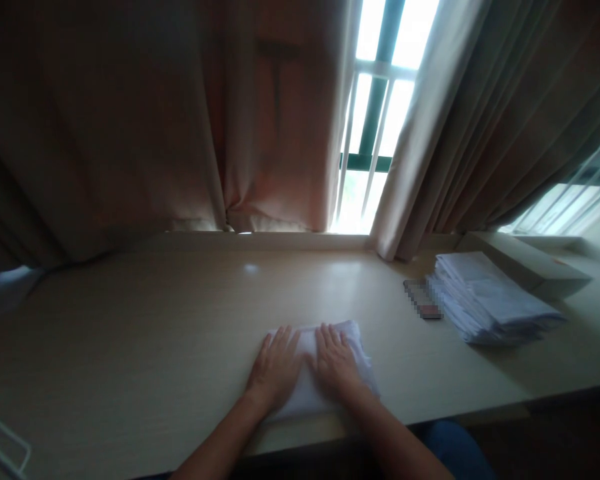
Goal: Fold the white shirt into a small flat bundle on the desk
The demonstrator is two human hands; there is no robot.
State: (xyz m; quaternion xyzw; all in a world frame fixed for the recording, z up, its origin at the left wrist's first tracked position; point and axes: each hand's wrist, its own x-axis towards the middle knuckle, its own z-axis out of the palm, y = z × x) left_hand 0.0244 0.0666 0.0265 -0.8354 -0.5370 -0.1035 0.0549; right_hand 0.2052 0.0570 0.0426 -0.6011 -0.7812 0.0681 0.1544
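A small folded white cloth lies on the pale wooden table near its front edge. My left hand rests flat on the cloth's left part, fingers spread and pointing away from me. My right hand lies flat beside it on the cloth's middle, fingers also apart. Both palms press down on the cloth; neither hand grips anything. The cloth's right edge and far corner show past my right hand.
A stack of folded white cloths sits at the right, with a small dark flat object just left of it and a pale box behind. Curtains hang along the table's back edge before a window. A white wire item shows at bottom left.
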